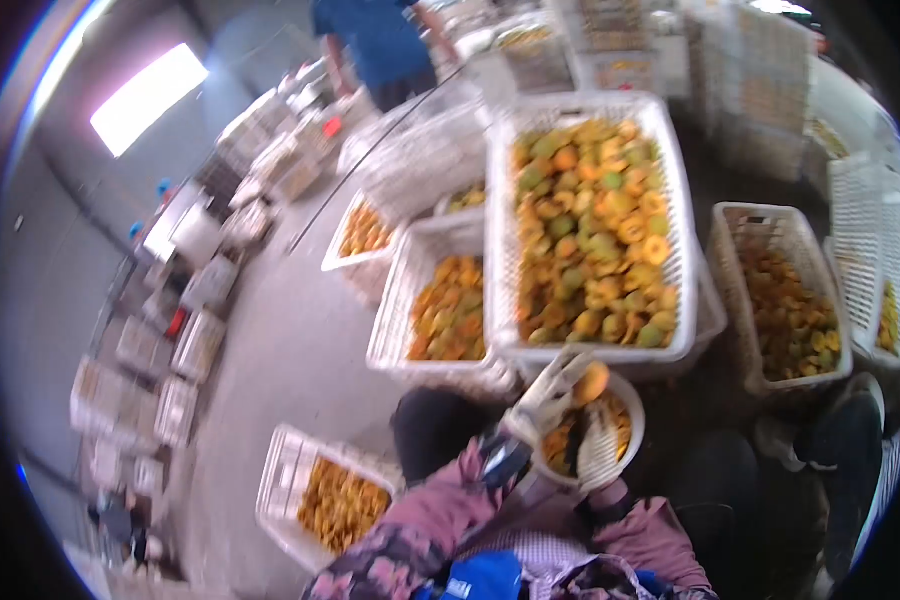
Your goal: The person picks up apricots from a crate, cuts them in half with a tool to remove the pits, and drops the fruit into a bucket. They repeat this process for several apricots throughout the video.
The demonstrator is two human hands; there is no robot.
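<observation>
My left hand (pixel 548 397), in a pale glove, holds an orange fruit piece (pixel 591 383) at its fingertips, above the left side of a white bucket (pixel 634 420). My right hand (pixel 599 450), also gloved, is over the bucket with its fingers pointing up into it; whether it grips anything is hidden. Cut orange fruit pieces (pixel 622 425) lie inside the bucket around the hands. Just beyond the bucket stands a large white crate (pixel 598 352) full of yellow, orange and greenish fruit halves (pixel 595 230).
More fruit crates stand left (pixel 390 362), lower left (pixel 280 470) and right (pixel 760 385). A person in a blue shirt (pixel 375 40) stands at the back. Another person's dark-clad leg (pixel 840 440) is at the right. Stacked crates (pixel 760 80) rise at the back right.
</observation>
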